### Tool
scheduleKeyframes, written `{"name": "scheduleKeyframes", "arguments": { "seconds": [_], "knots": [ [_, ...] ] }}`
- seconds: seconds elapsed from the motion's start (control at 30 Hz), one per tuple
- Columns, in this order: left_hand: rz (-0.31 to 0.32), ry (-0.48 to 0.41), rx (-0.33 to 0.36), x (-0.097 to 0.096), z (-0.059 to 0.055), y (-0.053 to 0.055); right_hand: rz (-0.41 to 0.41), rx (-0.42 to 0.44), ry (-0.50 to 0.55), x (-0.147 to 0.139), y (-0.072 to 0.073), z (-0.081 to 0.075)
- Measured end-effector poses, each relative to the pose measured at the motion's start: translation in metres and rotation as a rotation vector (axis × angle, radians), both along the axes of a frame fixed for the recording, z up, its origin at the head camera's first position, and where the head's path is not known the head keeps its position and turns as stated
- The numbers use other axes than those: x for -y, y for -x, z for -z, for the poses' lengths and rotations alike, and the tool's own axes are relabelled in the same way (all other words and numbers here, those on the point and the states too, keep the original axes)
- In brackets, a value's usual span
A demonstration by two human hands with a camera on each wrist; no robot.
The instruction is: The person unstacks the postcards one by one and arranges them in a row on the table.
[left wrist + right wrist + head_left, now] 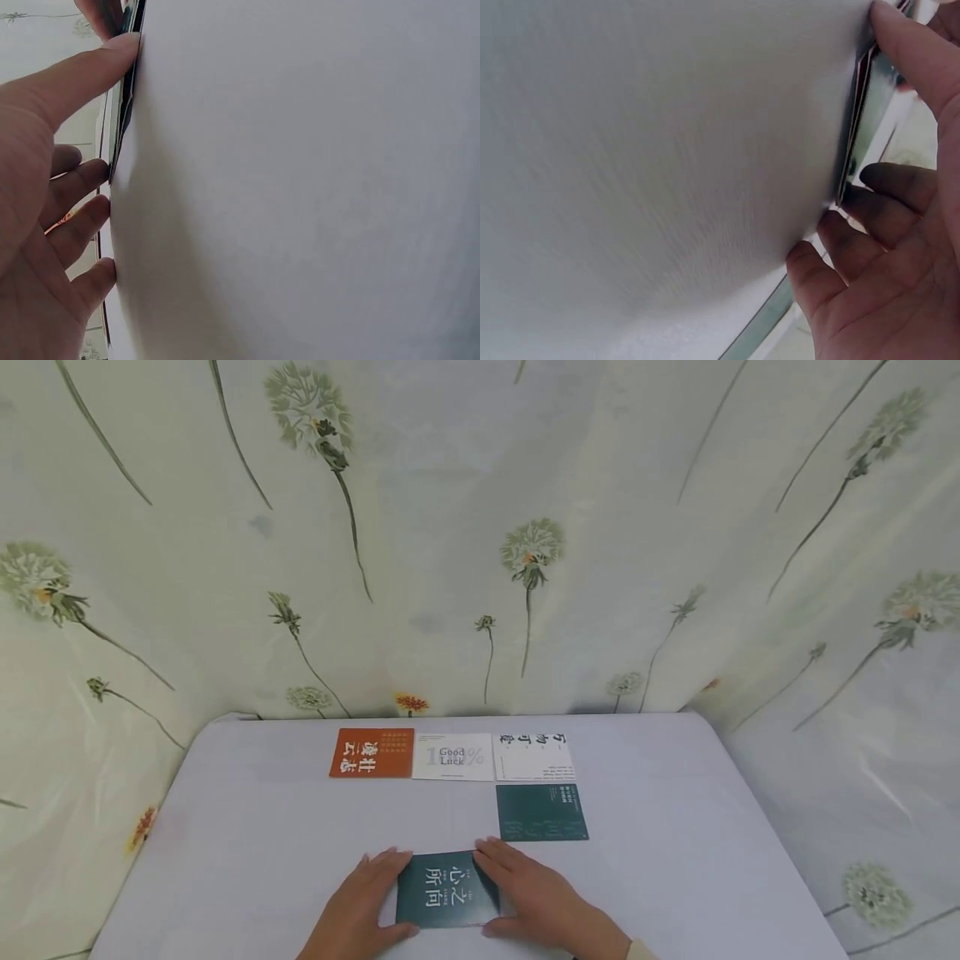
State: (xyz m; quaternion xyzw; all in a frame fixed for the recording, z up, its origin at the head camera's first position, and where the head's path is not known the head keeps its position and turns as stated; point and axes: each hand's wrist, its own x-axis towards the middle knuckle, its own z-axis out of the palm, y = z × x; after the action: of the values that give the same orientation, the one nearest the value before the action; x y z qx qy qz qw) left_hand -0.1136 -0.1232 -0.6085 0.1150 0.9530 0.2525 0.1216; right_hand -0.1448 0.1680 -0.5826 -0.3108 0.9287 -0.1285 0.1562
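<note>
A dark green card [447,889] with white Chinese characters lies at the table's near edge, between both hands. My left hand [363,902] grips its left end, thumb at the near edge and fingers at the far corner. At the right end my right hand [536,893] holds it the same way. Seen edge-on in the left wrist view, the card [124,105] shows more than one layer, low over the white cloth. In the right wrist view the layered edge [855,124] sits between thumb and fingers; how many cards lie together I cannot tell.
Along the back lie an orange-red card [371,753], a white "Good Luck" card [453,768] and a white card with black characters [534,764]. Below the last one lies another dark green card [542,812]. A flower-print curtain [450,527] stands behind the white-covered table [675,860].
</note>
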Motion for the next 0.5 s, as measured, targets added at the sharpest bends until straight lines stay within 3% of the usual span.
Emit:
{"name": "scheduleKeyframes", "arguments": {
  "seconds": [0.5],
  "knots": [
    [-0.028,-0.067,0.043,0.0000,0.0011,0.0003,0.046,-0.021,0.047,0.0003,0.0012,0.0070]
  ]
}}
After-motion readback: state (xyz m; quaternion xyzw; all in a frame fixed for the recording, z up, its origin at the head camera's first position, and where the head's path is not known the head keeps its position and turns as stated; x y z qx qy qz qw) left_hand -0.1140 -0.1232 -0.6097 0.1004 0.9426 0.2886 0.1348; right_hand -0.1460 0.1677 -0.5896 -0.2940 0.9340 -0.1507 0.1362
